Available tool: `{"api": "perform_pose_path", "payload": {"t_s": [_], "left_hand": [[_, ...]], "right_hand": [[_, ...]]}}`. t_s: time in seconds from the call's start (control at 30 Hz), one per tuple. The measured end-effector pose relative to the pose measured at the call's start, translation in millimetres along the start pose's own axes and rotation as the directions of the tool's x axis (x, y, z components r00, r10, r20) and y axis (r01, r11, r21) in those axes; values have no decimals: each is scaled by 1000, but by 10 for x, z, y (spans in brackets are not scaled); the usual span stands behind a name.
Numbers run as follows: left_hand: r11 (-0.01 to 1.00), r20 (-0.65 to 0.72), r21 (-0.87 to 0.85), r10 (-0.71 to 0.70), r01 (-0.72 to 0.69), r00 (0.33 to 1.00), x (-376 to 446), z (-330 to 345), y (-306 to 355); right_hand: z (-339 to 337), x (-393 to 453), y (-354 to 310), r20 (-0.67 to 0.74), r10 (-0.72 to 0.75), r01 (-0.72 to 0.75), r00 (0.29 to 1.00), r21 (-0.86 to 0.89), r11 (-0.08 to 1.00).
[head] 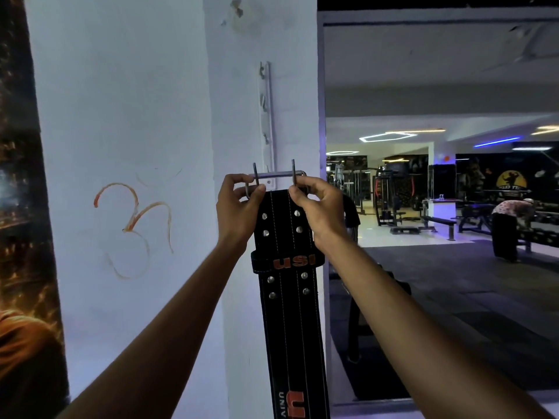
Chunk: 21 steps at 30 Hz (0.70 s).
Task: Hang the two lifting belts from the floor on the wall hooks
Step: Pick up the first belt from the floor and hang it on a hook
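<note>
Both forearms reach up, left hand (240, 201) and right hand (317, 207) pinching the hanging belt (287, 297) by its buckle (276, 174), level with the lowest wall hook (267, 169).

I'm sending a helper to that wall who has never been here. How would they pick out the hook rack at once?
Find the white pillar just left of the big opening onto the gym floor. On its face is a narrow white vertical strip carrying small grey metal hooks one above another. Both hands hold a black studded leather belt's steel buckle at its lower end; nothing else is mounted on that pillar.
</note>
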<state>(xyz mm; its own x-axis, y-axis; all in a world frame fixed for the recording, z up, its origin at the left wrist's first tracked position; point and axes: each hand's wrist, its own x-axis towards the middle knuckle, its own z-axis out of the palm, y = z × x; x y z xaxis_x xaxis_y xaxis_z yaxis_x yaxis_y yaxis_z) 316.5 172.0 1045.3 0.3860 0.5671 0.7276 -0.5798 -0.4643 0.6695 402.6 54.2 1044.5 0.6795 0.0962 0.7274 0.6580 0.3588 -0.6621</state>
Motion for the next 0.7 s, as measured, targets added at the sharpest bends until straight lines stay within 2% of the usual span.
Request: {"api": "perform_pose_path", "payload": {"t_s": [0.37,0.57,0.7], "left_hand": [[998,-58,-31,-52,50,997,767,227,-419],[995,-69,-37,-99,97,993,962,264,-650],[995,-62,46,-91,94,994,943,267,-838]], "right_hand": [[353,681,400,-29,-18,20,999,61,998],[467,860,666,-40,106,-101,994,118,988],[474,843,837,-45,144,-135,989,173,976]]}}
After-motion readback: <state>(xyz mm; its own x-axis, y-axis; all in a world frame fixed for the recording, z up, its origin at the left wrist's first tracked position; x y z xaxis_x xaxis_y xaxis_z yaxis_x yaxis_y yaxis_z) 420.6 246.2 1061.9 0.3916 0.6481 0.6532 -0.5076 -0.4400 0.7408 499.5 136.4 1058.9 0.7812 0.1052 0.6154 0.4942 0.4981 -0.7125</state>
